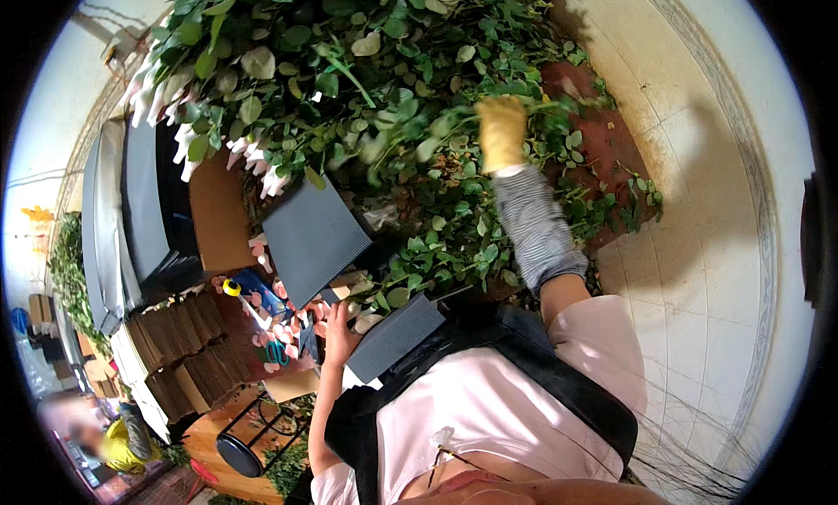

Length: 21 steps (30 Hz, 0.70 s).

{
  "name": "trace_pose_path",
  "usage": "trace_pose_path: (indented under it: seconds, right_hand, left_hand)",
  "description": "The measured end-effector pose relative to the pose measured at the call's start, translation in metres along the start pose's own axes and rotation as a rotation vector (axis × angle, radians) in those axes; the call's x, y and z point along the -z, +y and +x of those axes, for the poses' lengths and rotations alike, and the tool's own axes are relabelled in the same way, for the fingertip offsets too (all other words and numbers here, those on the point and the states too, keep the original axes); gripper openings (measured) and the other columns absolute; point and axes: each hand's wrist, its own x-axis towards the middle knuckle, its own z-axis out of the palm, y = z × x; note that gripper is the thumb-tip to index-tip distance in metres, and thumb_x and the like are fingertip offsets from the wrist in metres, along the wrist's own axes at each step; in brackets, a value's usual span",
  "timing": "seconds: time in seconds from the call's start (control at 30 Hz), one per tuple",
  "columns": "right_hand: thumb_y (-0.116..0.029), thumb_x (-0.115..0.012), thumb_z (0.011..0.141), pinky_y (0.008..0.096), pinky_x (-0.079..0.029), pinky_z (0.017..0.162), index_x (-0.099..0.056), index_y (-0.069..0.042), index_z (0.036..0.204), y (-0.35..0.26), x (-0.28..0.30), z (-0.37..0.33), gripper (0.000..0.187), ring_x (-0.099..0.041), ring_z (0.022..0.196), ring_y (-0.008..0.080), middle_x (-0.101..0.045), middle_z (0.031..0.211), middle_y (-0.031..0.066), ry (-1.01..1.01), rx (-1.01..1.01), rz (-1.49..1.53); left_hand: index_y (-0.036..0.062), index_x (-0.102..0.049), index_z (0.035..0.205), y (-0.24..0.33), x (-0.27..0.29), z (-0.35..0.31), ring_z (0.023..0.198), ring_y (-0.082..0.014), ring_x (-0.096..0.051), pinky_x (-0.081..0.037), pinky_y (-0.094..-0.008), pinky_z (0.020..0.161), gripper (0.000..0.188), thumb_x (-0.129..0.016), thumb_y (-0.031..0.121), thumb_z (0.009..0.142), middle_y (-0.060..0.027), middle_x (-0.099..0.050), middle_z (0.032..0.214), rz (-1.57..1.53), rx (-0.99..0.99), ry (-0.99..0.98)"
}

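Head view: stacked brown cardboard (179,352) lies below what looks like a cardboard box (220,212), its inside hidden. Next come teal scissors (276,355) among pink petals, then a gray board (314,239). The bare left hand (340,335) has its fingers extended near it; whether they pinch anything, I cannot tell. Over the heaped greenery (436,34), a leafy stem (428,143) runs into the gloved right hand (502,134), closed around it.

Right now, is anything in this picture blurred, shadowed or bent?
Head view: the gloved right hand and the leafy stem it grips look smeared, probably by motion, while the left hand looks sharper; head view: a soft shadow falls across the pale tiles; head view: the patterned border bows along the right side, a fisheye effect.
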Motion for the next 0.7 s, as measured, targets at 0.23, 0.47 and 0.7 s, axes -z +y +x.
trace_pose_path:
  seconds: [0.23,0.47,0.7]
  right_hand:
    - [0.000,-0.067,0.083,0.0402,-0.057,0.091,-0.072,-0.005,0.111,0.074,0.133,-0.037,0.028,-0.071,0.101,0.0274,-0.071,0.118,0.0124,0.188,0.278,0.466]
    - [0.000,-0.062,0.087,0.0352,-0.052,0.104,-0.071,-0.011,0.120,0.036,0.105,-0.153,0.036,-0.065,0.116,0.0240,-0.068,0.126,0.0114,-0.599,0.334,0.490]
    - [-0.008,-0.061,0.088,0.0338,-0.054,0.090,-0.073,-0.018,0.112,-0.026,0.110,-0.192,0.029,-0.069,0.105,0.0249,-0.073,0.113,0.0069,-0.599,0.399,-0.047]
  left_hand:
    - [0.0013,-0.055,0.132,-0.027,-0.012,0.000,0.116,-0.0423,-0.054,-0.044,-0.0435,0.101,0.063,-0.068,-0.005,0.070,-0.0205,-0.056,0.122,-0.066,-0.140,-0.002]
    - [-0.0008,-0.056,0.125,-0.010,0.001,0.005,0.109,-0.0417,-0.059,-0.050,-0.0466,0.091,0.048,-0.068,-0.002,0.079,-0.0205,-0.058,0.117,0.025,-0.050,-0.052]
    - [0.0051,-0.067,0.101,-0.001,0.012,0.020,0.113,-0.0351,-0.056,-0.047,-0.0455,0.095,0.024,-0.068,0.018,0.081,-0.0162,-0.057,0.128,0.597,-0.329,-0.043]
